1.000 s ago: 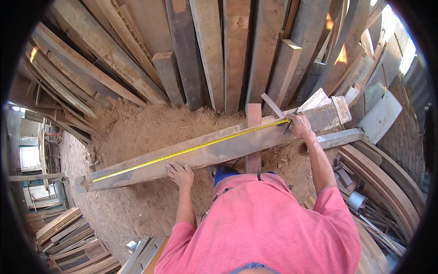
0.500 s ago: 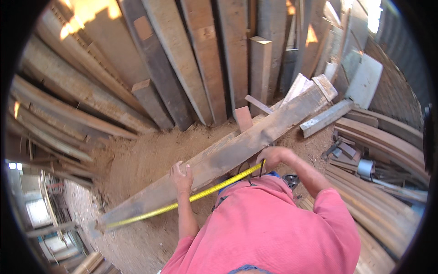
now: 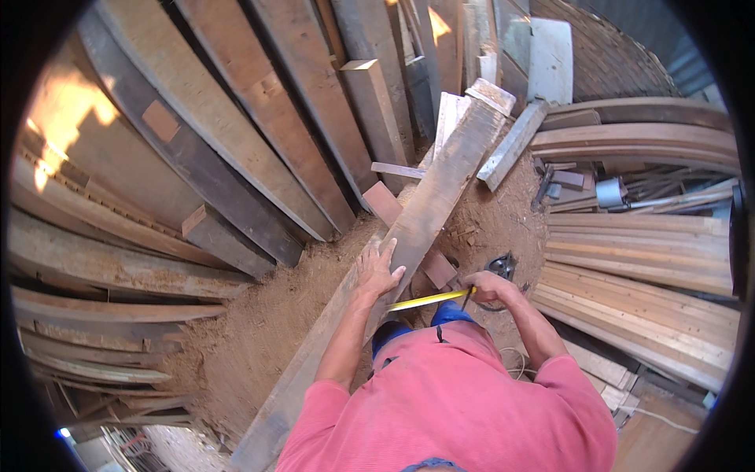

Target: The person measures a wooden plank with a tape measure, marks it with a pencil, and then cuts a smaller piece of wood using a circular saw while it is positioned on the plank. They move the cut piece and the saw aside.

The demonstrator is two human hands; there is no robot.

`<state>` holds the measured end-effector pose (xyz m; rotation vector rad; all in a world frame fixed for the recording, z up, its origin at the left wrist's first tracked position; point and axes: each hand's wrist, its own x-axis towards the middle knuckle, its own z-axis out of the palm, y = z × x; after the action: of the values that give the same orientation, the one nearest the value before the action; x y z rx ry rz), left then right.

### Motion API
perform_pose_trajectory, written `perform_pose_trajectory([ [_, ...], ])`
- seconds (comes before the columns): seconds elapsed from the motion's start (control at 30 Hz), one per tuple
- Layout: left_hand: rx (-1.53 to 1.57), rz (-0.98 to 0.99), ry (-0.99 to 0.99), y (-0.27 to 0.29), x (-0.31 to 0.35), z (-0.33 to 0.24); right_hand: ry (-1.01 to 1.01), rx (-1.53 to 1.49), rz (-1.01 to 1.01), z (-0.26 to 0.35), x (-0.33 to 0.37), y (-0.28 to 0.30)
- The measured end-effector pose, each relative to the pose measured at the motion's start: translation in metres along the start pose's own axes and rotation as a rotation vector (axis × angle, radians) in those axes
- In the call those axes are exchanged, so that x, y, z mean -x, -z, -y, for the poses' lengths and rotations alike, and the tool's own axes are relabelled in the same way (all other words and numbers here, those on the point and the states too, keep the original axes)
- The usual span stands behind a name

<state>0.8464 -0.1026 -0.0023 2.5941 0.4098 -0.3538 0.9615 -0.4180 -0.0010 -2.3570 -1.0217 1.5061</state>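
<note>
A long, weathered wooden plank (image 3: 444,182) runs slantwise in front of me, from the lower left toward the far right. My left hand (image 3: 378,270) lies flat on it with fingers spread. Close to my waist, my right hand (image 3: 489,288) is closed on a tape measure, whose case is mostly hidden by the fingers. Its yellow blade (image 3: 429,300) stretches left toward the plank's near edge and passes out of sight behind my left forearm. Under the plank, a reddish wood block (image 3: 437,269) shows on the near side and another block (image 3: 382,203) on the far side.
Tall boards (image 3: 259,110) lean in a row across the back and left. Stacked planks (image 3: 645,295) lie at the right. A black power tool (image 3: 501,266) sits on the ground beyond my right hand. Sawdust (image 3: 259,346) covers the ground left of the plank.
My view has turned to the right. My left hand has slid farther up the plank, and much less of the yellow blade shows. The right hand still grips the tape measure.
</note>
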Motion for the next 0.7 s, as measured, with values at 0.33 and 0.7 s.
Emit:
perform_pose_trajectory([
  [0.33,0.125,-0.143,-0.124,-0.032,-0.017,0.001,-0.324,-0.221,-0.298,-0.126,-0.007,-0.053],
  [0.7,-0.023,-0.308,0.025,-0.026,-0.028,-0.020,-0.486,-0.310,-0.357,-0.189,-0.100,0.027],
])
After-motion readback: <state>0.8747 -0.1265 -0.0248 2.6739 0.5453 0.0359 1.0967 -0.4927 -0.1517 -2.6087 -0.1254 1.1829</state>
